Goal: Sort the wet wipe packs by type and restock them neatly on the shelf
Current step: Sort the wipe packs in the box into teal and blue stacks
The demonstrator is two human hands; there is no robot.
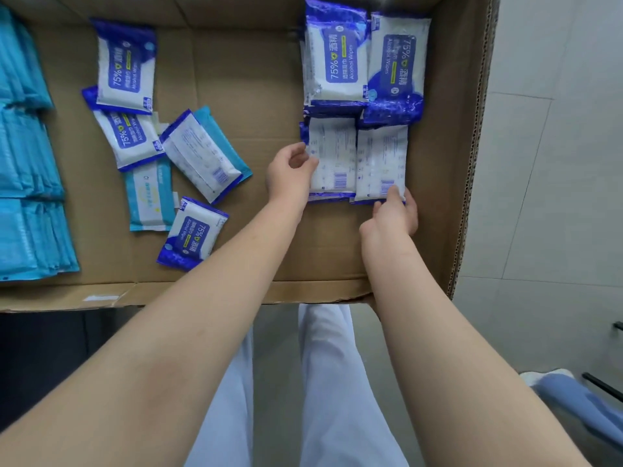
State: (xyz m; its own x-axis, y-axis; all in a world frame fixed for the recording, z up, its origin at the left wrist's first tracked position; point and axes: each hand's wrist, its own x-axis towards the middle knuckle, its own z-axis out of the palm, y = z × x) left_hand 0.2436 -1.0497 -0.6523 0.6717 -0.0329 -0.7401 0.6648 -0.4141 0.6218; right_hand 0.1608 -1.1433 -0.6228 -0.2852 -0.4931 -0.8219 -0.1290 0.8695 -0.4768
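The 2 nearest stacks of blue alcohol wipe packs lie backs up, side by side at the right end of the cardboard tray (263, 96), just in front of 2 further blue stacks (337, 59) that lie labels up. The left hand (291, 170) has its curled fingertips against the left edge of the left near stack (333, 153); whether it pinches that edge or only nudges it I cannot tell. The right hand (392, 214) pinches the near seam of the right near stack (381, 160), thumb on top and fingers below. Teal packs (23, 146) stand in dense rows along the left side, and 6 loose packs (202, 153), blue and teal mixed, lie scattered in the middle, not yet sorted. These packs look light, soft and a little squashy, in glossy film that probably slides easily pack on pack, so a stack is likely to shear or fan if pushed from 1 side only. The crimped end seams are flat and stiffer, a fair place to pinch a single pack; a whole stack is better squeezed between both palms on its long edges and squared up against its neighbours. Nothing here seems fragile, though a hard squeeze could lift a label flap
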